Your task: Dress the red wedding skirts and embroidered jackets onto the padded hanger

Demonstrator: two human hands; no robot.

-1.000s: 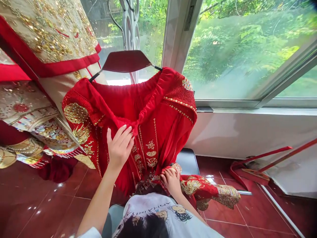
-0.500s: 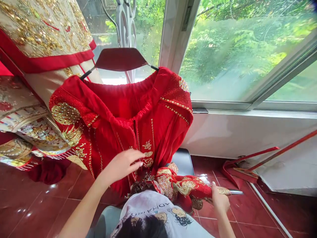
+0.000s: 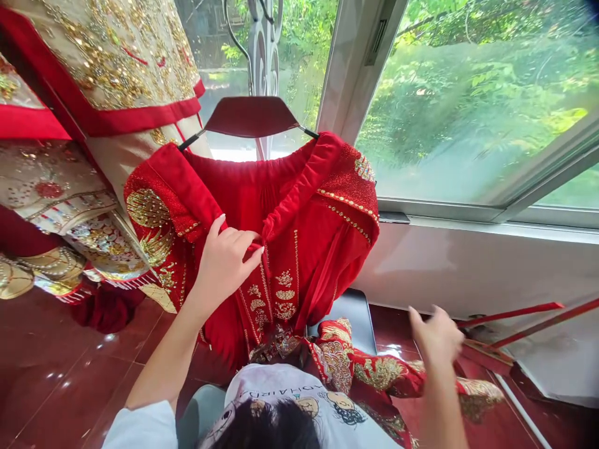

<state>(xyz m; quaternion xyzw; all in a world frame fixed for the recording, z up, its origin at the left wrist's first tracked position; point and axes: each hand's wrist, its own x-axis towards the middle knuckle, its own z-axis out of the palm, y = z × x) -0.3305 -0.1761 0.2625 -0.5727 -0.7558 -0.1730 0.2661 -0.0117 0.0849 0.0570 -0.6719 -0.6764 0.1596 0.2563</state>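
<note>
A red jacket [image 3: 299, 224] with gold embroidery hangs over the back of a chair [image 3: 249, 116] in front of me. My left hand [image 3: 223, 259] pinches the jacket's front edge just below the collar, fingers closed on the cloth. My right hand [image 3: 436, 337] hovers in the air to the right, blurred, fingers loosely spread and holding nothing. Below it, the jacket's embroidered sleeve [image 3: 374, 373] trails over the chair's dark seat [image 3: 350, 308] toward the floor.
Cream, red and gold embroidered garments [image 3: 79, 118] hang at the left. A large window [image 3: 468, 93] with a white sill fills the right. Red poles [image 3: 515, 321] lie on the red tiled floor [image 3: 60, 386] by the wall. My white printed shirt [image 3: 290, 405] shows at the bottom.
My left hand has risen from the jacket's lower front to its collar edge and pinched it. My right hand has let go of the sleeve and lifted to the right.
</note>
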